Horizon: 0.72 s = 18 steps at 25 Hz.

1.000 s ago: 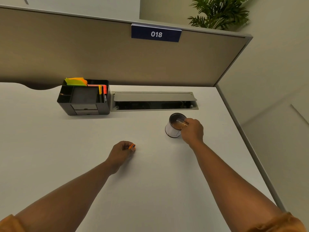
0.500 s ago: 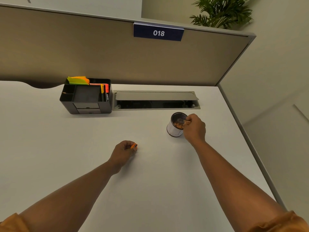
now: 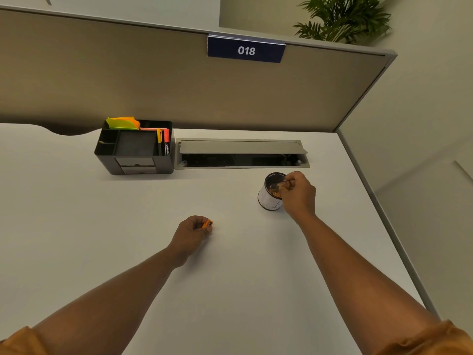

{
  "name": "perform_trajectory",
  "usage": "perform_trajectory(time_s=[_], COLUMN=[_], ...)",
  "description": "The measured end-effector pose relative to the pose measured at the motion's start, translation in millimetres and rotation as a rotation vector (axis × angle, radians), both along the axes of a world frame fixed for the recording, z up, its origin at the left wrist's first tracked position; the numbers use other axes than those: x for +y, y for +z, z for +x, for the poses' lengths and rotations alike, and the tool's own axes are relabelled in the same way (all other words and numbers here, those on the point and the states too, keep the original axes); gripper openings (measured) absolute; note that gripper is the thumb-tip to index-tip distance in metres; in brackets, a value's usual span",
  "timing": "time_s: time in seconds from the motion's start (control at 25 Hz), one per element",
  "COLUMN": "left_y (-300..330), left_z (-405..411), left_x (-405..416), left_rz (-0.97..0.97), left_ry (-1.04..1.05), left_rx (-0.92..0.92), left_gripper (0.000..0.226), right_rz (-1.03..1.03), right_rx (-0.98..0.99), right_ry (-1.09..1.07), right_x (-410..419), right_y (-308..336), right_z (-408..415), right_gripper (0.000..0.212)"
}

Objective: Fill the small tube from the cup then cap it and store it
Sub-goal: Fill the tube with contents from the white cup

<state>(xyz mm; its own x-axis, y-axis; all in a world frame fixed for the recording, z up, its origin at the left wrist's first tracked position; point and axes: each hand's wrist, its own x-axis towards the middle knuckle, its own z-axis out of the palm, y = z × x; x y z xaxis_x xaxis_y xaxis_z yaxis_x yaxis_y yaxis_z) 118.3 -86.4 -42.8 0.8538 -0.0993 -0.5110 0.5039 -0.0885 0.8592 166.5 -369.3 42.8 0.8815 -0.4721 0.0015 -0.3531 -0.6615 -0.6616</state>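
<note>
R hand [image 3: 298, 194] has dipped the small tube [image 3: 281, 186] deeper into the cup [image 3: 268, 201] nr bench's right edge since a sec ago, so filling's underway; L hand [image 3: 190, 231] pinches orange cap [image 3: 207, 224] mid-bench.

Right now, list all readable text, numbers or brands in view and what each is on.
"018": white numerals on the blue plate clipped to the top of the partition.
"camlin": printed along the marker standing in the desk organizer.
The cup has a faint dark mark on its white side; too blurred to read.
Nothing else legible.
</note>
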Motion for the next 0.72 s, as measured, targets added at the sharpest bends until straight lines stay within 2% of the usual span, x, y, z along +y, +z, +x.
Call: perform_trajectory(time_s=[0.32,0.56,0.72], left_y=[-0.9,-1.5,-2.2], left_z=[-0.1,0.5,0.2], left_x=[0.9,0.4,0.7], left_rz=[0.019,0.028,0.014], left_ry=[-0.019,-0.016,-0.015], left_rx=[-0.020,-0.022,-0.024], left_gripper=[0.015,0.015,0.016], right_rz=[-0.038,-0.048,-0.013], right_rx=[0.000,-0.005,-0.045], right_ry=[0.029,0.016,-0.001], right_x=[2.5,5.4,7.6], right_y=[-2.7,-1.8,2.8], right_z=[3.0,4.4,2.2], right_gripper=[0.033,0.026,0.038])
